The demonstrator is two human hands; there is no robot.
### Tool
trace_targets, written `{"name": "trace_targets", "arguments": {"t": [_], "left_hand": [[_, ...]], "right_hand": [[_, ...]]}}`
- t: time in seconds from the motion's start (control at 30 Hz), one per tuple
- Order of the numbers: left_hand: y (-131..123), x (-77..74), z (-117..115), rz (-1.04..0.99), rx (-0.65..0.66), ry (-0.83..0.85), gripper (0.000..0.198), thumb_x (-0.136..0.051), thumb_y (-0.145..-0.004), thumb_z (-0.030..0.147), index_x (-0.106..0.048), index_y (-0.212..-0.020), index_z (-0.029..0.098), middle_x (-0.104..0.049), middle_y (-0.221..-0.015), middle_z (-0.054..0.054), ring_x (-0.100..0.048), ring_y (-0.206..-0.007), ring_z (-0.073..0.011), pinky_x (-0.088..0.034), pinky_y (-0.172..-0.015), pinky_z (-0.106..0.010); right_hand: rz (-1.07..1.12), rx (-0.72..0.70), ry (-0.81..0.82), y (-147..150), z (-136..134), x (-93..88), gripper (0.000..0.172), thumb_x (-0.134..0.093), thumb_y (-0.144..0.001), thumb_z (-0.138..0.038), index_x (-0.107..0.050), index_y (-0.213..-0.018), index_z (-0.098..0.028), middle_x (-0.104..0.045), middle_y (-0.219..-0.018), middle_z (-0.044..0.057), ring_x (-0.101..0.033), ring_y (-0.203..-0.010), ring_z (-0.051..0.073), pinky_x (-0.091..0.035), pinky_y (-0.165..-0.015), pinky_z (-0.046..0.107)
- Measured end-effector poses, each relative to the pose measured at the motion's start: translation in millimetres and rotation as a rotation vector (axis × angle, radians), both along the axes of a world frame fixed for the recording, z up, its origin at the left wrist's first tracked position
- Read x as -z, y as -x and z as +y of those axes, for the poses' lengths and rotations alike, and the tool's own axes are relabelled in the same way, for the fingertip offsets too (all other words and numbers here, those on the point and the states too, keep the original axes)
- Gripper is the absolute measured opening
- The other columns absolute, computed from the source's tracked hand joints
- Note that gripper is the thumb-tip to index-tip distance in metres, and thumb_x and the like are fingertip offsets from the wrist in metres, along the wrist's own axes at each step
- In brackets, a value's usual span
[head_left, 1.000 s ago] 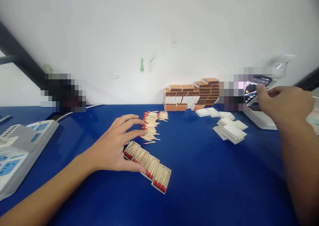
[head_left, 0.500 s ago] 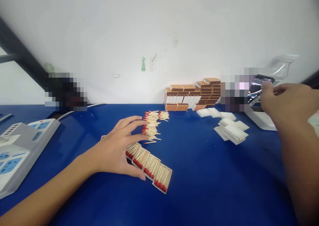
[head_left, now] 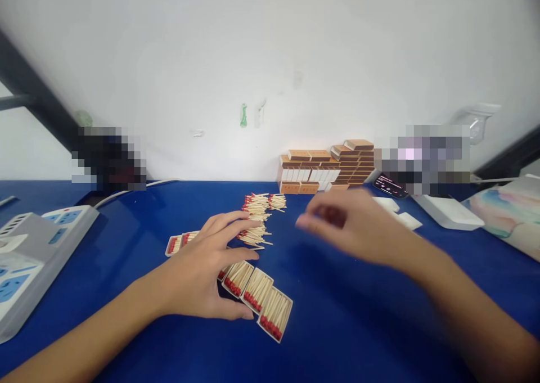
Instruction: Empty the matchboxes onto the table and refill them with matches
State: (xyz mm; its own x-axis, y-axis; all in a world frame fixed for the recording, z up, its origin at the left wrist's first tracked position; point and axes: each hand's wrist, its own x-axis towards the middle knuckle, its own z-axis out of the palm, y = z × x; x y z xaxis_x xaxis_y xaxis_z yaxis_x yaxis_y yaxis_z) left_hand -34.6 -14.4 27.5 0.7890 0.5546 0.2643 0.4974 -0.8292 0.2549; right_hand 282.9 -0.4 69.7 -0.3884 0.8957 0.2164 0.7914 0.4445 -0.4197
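Note:
My left hand (head_left: 206, 262) reaches over a slanting row of matchbox trays filled with red-tipped matches. Its fingers are spread, and it covers the middle of the row. The nearest tray (head_left: 275, 314) lies just right of my thumb, and another tray (head_left: 174, 245) shows beyond my wrist. My fingertips are close to a loose pile of matches (head_left: 255, 217); whether they touch it I cannot tell. To the right, my right hand (head_left: 346, 222) hangs above the table with bent fingers, smeared by motion. Nothing is clearly visible in it.
Matchboxes (head_left: 312, 172) are stacked against the wall. White trays (head_left: 409, 221) lie partly behind my right hand. A phone (head_left: 390, 184) rests near a white block (head_left: 449, 211) at the back right. A power strip (head_left: 67, 242) stands at left on the blue table (head_left: 337, 327).
My right hand has let go of the phone, which now lies at the back right, and has swung left toward the middle. My left hand has stayed over the trays.

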Motion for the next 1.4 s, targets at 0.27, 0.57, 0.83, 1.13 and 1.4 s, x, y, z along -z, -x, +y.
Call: {"name": "trace_targets", "arguments": {"t": [0.27,0.57,0.83,1.13,1.4], "left_hand": [[-3,-4.0,-1,-0.017,0.022,-0.010,0.055,-0.086,-0.074,0.062,-0.077,-0.116,0.028,-0.045,-0.162,-0.011,-0.034,-0.151,-0.0457,-0.042,-0.116,-0.069],[-2,-0.6,2,-0.001,0.017,0.000,0.049,-0.083,-0.076,0.066,-0.079,-0.104,0.025,-0.045,-0.161,-0.011,-0.032,-0.153,-0.0442,-0.045,-0.116,-0.065],[-1,-0.1,2,-0.025,0.012,-0.020,0.063,-0.085,-0.072,0.069,-0.077,-0.117,0.025,-0.048,-0.159,-0.014,-0.034,-0.150,-0.0465,-0.043,-0.114,-0.069],[-1,0.1,0,-0.012,-0.001,-0.032,0.068,-0.082,-0.074,0.072,-0.075,-0.121,0.023,-0.048,-0.159,-0.015,-0.034,-0.151,-0.0446,-0.043,-0.117,-0.066],[2,1.8,1,-0.018,-0.001,-0.010,0.071,-0.084,-0.072,0.072,-0.075,-0.123,0.023,-0.049,-0.158,-0.015,-0.034,-0.152,-0.0444,-0.044,-0.117,-0.065]], "right_hand": [[0.009,-0.348,0.380,50,-42,13.2,0.063,-0.086,-0.069,-0.065,-0.066,-0.114,-0.025,-0.067,-0.110,0.003,-0.060,-0.084,0.019,-0.040,-0.066,0.030],[0.070,-0.538,0.438,48,-36,16.5,0.019,-0.066,-0.095,-0.016,-0.077,-0.105,-0.028,-0.060,-0.100,0.000,-0.055,-0.080,0.012,-0.042,-0.071,0.025],[0.118,-0.525,0.438,53,-33,23.6,0.015,-0.069,-0.093,-0.012,-0.077,-0.098,-0.024,-0.066,-0.098,0.000,-0.060,-0.081,0.011,-0.043,-0.071,0.023],[0.132,-0.520,0.395,49,-31,23.2,0.012,-0.072,-0.091,-0.012,-0.078,-0.092,-0.022,-0.063,-0.089,-0.001,-0.058,-0.078,0.010,-0.042,-0.070,0.022],[0.135,-0.489,0.453,50,-31,22.8,0.011,-0.073,-0.086,-0.009,-0.072,-0.085,-0.020,-0.060,-0.086,-0.003,-0.054,-0.074,0.008,-0.040,-0.069,0.021]]}}
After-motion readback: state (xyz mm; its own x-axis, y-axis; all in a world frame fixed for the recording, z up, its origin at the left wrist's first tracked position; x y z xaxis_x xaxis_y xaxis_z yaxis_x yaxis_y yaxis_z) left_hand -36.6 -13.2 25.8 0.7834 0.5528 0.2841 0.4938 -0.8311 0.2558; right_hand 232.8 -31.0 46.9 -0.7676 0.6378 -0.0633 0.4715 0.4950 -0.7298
